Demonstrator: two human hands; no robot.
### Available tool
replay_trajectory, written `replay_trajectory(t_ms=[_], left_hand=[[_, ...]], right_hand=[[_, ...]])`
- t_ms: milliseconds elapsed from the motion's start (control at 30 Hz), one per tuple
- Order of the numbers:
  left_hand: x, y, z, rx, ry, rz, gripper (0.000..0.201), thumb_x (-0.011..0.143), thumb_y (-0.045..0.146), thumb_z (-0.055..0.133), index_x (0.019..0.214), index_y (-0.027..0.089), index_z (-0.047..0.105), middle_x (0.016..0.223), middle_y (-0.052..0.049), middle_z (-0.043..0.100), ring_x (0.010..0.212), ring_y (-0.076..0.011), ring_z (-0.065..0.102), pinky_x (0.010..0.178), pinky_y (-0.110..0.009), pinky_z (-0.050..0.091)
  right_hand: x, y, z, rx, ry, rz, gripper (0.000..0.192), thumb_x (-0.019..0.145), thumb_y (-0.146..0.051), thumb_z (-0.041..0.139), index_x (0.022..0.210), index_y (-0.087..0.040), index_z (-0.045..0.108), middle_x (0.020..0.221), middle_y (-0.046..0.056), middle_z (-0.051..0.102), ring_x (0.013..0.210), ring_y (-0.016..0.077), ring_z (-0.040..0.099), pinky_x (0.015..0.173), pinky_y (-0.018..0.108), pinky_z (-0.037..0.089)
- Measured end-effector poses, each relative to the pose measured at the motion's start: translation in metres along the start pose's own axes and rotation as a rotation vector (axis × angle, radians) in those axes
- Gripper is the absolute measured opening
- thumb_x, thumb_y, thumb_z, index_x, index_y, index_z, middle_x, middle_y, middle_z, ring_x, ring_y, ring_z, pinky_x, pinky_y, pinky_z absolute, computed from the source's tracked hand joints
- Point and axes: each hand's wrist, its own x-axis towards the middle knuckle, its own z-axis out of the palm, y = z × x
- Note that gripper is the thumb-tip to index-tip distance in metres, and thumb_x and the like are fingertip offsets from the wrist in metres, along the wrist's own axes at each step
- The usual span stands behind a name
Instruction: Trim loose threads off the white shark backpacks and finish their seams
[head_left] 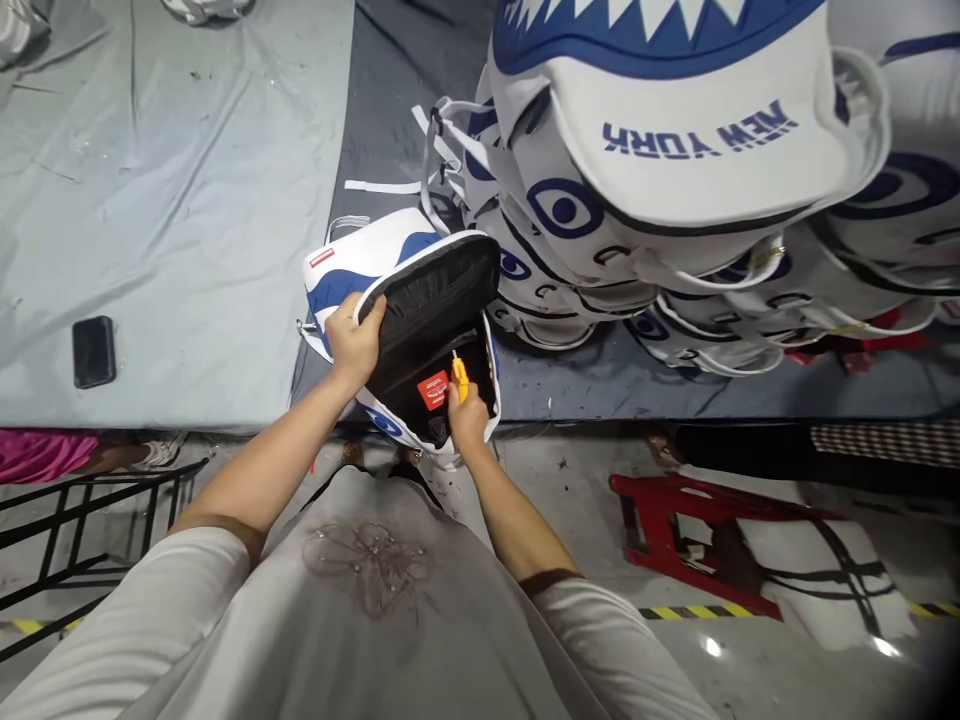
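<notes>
At the near edge of the grey-covered table (187, 200), a white and blue backpack (360, 262) lies open, its black lining exposed. Left hand (355, 340) is clamped on the rim of the raised flap, fingers curled over the edge. Right hand (466, 415) is closed around a small yellow-handled tool (460, 378), its tip inside the compartment just beside a red label (433, 390). Hands are apart, on opposite sides of the opening. A stack of matching backpacks (675, 180) lies near, to the right. A black phone (94, 351) rests well apart, to the left. A red stool (690, 540) stands on the floor.
</notes>
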Motion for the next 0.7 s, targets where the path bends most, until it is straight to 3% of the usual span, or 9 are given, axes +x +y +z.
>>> replay_trajectory(t_ms=[67, 133, 267, 367, 433, 533, 633, 700], left_hand=[[0.002, 0.002, 0.001, 0.005, -0.020, 0.027, 0.053, 0.086, 0.065, 0.059, 0.061, 0.019, 0.049, 0.058, 0.004, 0.045, 0.058, -0.0102, 0.042, 0.057, -0.024, 0.035], [0.006, 0.004, 0.001, 0.015, -0.040, 0.053, 0.054, 0.086, 0.066, 0.058, 0.061, 0.019, 0.049, 0.057, 0.004, 0.046, 0.057, -0.0101, 0.041, 0.056, -0.024, 0.034], [0.012, 0.007, -0.001, 0.031, -0.113, 0.128, 0.054, 0.088, 0.064, 0.057, 0.059, 0.019, 0.048, 0.058, 0.003, 0.046, 0.056, -0.0099, 0.041, 0.056, -0.024, 0.033], [0.011, 0.009, -0.003, 0.032, -0.137, 0.165, 0.054, 0.089, 0.062, 0.057, 0.057, 0.019, 0.044, 0.056, 0.004, 0.044, 0.054, -0.0096, 0.040, 0.055, -0.025, 0.032], [0.009, 0.009, -0.002, 0.041, -0.137, 0.169, 0.054, 0.089, 0.061, 0.056, 0.057, 0.019, 0.044, 0.056, 0.004, 0.044, 0.053, -0.0096, 0.040, 0.054, -0.025, 0.032], [0.009, 0.007, 0.001, 0.065, -0.135, 0.154, 0.051, 0.090, 0.059, 0.057, 0.059, 0.019, 0.046, 0.056, 0.004, 0.045, 0.053, -0.0098, 0.042, 0.054, -0.025, 0.033], [0.006, 0.010, 0.002, 0.148, -0.108, 0.131, 0.040, 0.090, 0.053, 0.059, 0.070, 0.019, 0.055, 0.063, 0.003, 0.054, 0.059, -0.0112, 0.052, 0.060, -0.025, 0.040], [-0.010, 0.019, -0.001, 0.224, -0.106, 0.147, 0.030, 0.090, 0.049, 0.059, 0.089, 0.019, 0.061, 0.081, -0.002, 0.065, 0.077, -0.0159, 0.062, 0.074, -0.029, 0.048]], right_hand=[[0.000, -0.003, -0.019, -0.028, -0.062, -0.017, 0.050, 0.107, -0.042, 0.025, 0.131, -0.009, 0.053, 0.106, 0.018, 0.072, 0.095, 0.0233, 0.069, 0.071, 0.027, 0.042], [0.002, -0.002, -0.047, -0.070, -0.152, -0.061, 0.042, 0.104, -0.045, 0.039, 0.126, -0.016, 0.060, 0.108, 0.014, 0.073, 0.099, 0.0229, 0.069, 0.074, 0.026, 0.044], [0.010, 0.008, -0.121, -0.241, -0.291, 0.019, 0.039, 0.097, -0.042, 0.054, 0.119, -0.013, 0.066, 0.112, 0.019, 0.071, 0.103, 0.0288, 0.068, 0.079, 0.033, 0.048], [0.014, 0.019, -0.169, -0.364, -0.436, 0.098, 0.033, 0.091, -0.039, 0.063, 0.103, -0.009, 0.071, 0.086, 0.017, 0.072, 0.083, 0.0299, 0.071, 0.072, 0.036, 0.050], [0.015, 0.023, -0.189, -0.409, -0.531, 0.109, 0.031, 0.091, -0.039, 0.064, 0.091, -0.009, 0.071, 0.066, 0.012, 0.066, 0.066, 0.0273, 0.068, 0.065, 0.036, 0.050], [0.019, 0.022, -0.197, -0.414, -0.616, 0.053, 0.036, 0.095, -0.043, 0.058, 0.082, -0.010, 0.068, 0.052, 0.004, 0.055, 0.050, 0.0200, 0.058, 0.057, 0.032, 0.047], [0.025, 0.008, -0.183, -0.380, -0.666, -0.023, 0.041, 0.099, -0.044, 0.052, 0.074, -0.013, 0.063, 0.046, -0.001, 0.048, 0.042, 0.0137, 0.049, 0.052, 0.028, 0.044], [0.031, -0.006, -0.169, -0.348, -0.713, -0.057, 0.041, 0.095, -0.044, 0.059, 0.067, -0.014, 0.061, 0.045, -0.003, 0.046, 0.040, 0.0111, 0.045, 0.051, 0.026, 0.043]])
